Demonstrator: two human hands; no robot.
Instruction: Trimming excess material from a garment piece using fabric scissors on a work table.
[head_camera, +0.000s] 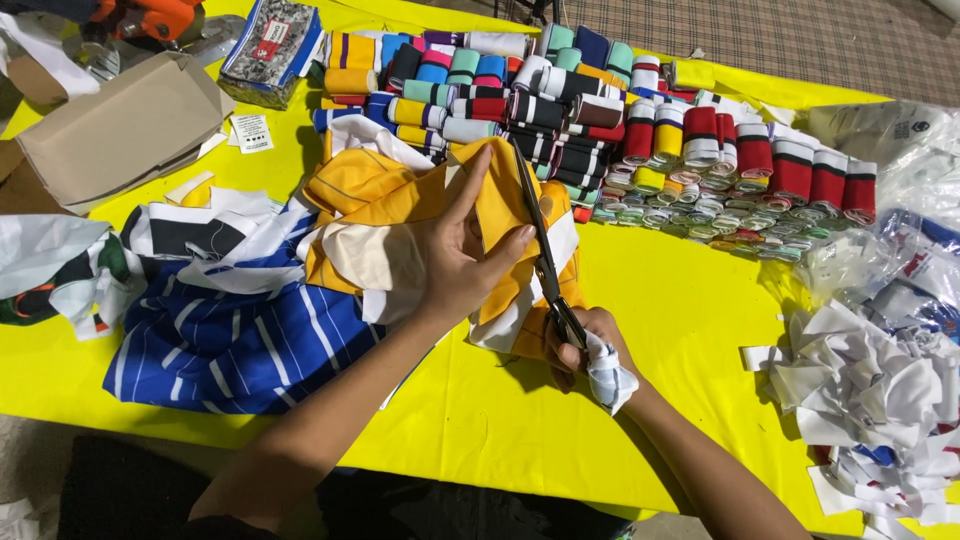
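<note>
Scissors (545, 255) are held in the right hand (580, 345), whose fingers are closed through the handles, with a scrap of white and blue cloth (610, 372) wrapped about that hand. The long blades are opened only a little and are set along the edge of a yellow and white fabric piece (400, 225), running up from the handles to a point just past the fabric's upper edge. The fabric piece is pinned and lifted by the left hand (455, 255): the thumb is pressed near the blades, the forefinger is stretched upward, and the cloth is gripped between them just left of the scissors. The fabric is spread over a yellow table cover (700, 310).

Left of the scissors, a blue garment with white stripes (230, 340) is laid partly under the yellow fabric, and further left black, white and green cloth (60, 270) is bunched. Above and to the right of the scissors, rolled and folded striped ribbing bands (620, 120) are stacked in rows, in red, black, white, yellow and teal. Far to the right of the scissors, a heap of white offcuts (860, 390) is piled, with clear plastic bags (900, 200) above it. Well up and left of the scissors, an open cardboard box (120, 130) is seen, with a patterned flat packet (270, 45) beside it.
</note>
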